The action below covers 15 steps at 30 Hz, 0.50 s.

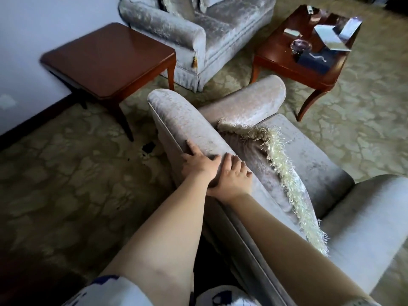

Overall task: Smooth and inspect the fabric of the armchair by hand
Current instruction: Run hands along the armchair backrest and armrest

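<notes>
The grey velvet armchair (185, 120) fills the middle of the head view, seen from behind its back. Both hands lie side by side on the top of the backrest. My left hand (197, 162) rests flat on the fabric, fingers spread toward the far end of the rest. My right hand (231, 175) presses flat just beside it, touching the left wrist. A fringed cushion (276, 151) leans on the seat against the backrest. The seat (313, 155) and both arms are in sight.
A dark wooden side table (110, 60) stands at the left by the wall. A second grey armchair (198, 29) is behind it. A coffee table (309, 47) with a glass ashtray and papers stands at the upper right. Patterned carpet (66, 173) covers the floor.
</notes>
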Available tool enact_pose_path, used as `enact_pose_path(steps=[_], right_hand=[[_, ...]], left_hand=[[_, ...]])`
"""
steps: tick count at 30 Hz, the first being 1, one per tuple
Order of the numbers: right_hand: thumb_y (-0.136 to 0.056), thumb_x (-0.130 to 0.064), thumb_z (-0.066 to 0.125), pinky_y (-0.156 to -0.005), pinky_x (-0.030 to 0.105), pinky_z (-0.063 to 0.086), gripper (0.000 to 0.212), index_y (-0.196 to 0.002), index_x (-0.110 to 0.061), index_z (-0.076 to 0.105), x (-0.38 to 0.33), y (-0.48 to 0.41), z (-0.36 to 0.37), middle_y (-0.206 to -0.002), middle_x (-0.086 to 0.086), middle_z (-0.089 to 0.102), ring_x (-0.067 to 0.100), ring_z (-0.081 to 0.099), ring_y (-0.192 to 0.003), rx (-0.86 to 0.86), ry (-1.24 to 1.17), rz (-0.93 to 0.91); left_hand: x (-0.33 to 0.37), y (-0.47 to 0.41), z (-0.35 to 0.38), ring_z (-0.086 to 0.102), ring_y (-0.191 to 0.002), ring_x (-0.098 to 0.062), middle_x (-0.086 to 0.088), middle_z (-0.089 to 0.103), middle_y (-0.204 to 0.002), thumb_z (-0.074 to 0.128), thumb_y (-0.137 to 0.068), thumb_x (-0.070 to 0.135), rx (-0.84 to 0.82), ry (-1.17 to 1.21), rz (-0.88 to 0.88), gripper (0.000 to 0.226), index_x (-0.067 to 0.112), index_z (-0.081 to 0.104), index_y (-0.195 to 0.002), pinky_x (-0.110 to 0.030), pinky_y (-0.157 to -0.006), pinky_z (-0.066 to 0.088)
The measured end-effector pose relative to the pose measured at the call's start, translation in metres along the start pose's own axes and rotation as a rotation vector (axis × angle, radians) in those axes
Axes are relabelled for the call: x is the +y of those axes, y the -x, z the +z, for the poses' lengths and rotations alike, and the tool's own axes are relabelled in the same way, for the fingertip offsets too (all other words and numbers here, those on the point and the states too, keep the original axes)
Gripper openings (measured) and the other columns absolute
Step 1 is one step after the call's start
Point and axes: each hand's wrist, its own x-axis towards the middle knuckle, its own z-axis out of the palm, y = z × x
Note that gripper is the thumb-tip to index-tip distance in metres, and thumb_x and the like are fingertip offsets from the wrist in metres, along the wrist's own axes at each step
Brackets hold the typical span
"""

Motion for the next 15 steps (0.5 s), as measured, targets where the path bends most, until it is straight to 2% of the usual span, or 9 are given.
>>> enact_pose_path(steps=[4,7,9,11,12,13,15], right_hand=[[-0.053,-0.073,0.064,-0.104,0.055,0.028,0.128,-0.146,-0.009,0.005,-0.001,0.0,0.001,-0.15,0.018,0.022,0.038,0.024,-0.135,0.01,-0.014,-0.024],[-0.057,-0.07,0.058,-0.103,0.055,0.028,0.12,-0.145,-0.008,0.005,0.002,-0.001,0.004,-0.148,0.019,0.023,0.039,0.026,-0.13,0.006,-0.033,-0.043],[-0.068,-0.063,0.039,-0.105,0.057,0.026,0.102,-0.145,-0.006,0.004,0.005,-0.006,0.003,-0.149,0.022,0.02,0.041,0.024,-0.133,0.003,-0.046,-0.045],[-0.074,-0.046,0.014,-0.105,0.057,0.025,0.083,-0.145,-0.005,0.004,0.017,-0.013,0.0,-0.15,0.024,0.02,0.042,0.024,-0.134,0.01,-0.026,-0.046],[-0.075,-0.044,0.012,-0.105,0.056,0.025,0.081,-0.145,-0.004,0.003,0.025,-0.016,-0.002,-0.151,0.024,0.02,0.042,0.024,-0.134,0.008,-0.011,-0.061],[-0.077,-0.047,0.018,-0.106,0.056,0.025,0.081,-0.145,-0.005,0.002,0.036,-0.017,-0.005,-0.151,0.023,0.019,0.041,0.023,-0.135,-0.003,0.002,-0.084],[-0.073,-0.064,0.045,-0.11,0.054,0.022,0.103,-0.146,-0.008,-0.001,0.061,-0.01,-0.007,-0.153,0.019,0.014,0.038,0.019,-0.138,-0.048,0.01,-0.115]], left_hand=[[0.009,-0.002,-0.001,0.043,-0.119,-0.04,-0.019,0.019,-0.142,0.056,-0.075,0.063,-0.017,0.07,-0.075,0.11,0.024,-0.019,-0.145,-0.044,-0.091,0.042],[0.019,-0.011,0.007,0.045,-0.111,-0.039,-0.018,0.024,-0.131,0.059,-0.071,0.063,0.063,0.169,-0.167,0.113,0.029,-0.02,-0.145,-0.043,-0.087,0.044],[0.025,-0.019,0.018,0.048,-0.104,-0.039,-0.019,0.027,-0.126,0.058,-0.068,0.065,0.166,0.206,-0.189,0.112,0.031,-0.016,-0.145,-0.042,-0.086,0.043],[0.035,-0.023,0.03,0.05,-0.098,-0.041,-0.019,0.03,-0.122,0.055,-0.065,0.067,0.288,0.214,-0.205,0.108,0.033,-0.01,-0.145,-0.042,-0.083,0.042],[0.041,-0.023,0.036,0.05,-0.097,-0.043,-0.019,0.031,-0.122,0.053,-0.063,0.068,0.319,0.221,-0.226,0.107,0.034,-0.009,-0.144,-0.044,-0.084,0.042],[0.046,-0.023,0.042,0.049,-0.097,-0.044,-0.02,0.03,-0.122,0.05,-0.062,0.069,0.324,0.227,-0.249,0.106,0.034,-0.01,-0.142,-0.046,-0.085,0.044],[0.056,-0.02,0.052,0.048,-0.098,-0.046,-0.021,0.029,-0.122,0.047,-0.06,0.072,0.314,0.222,-0.274,0.108,0.032,-0.015,-0.14,-0.052,-0.087,0.044]])
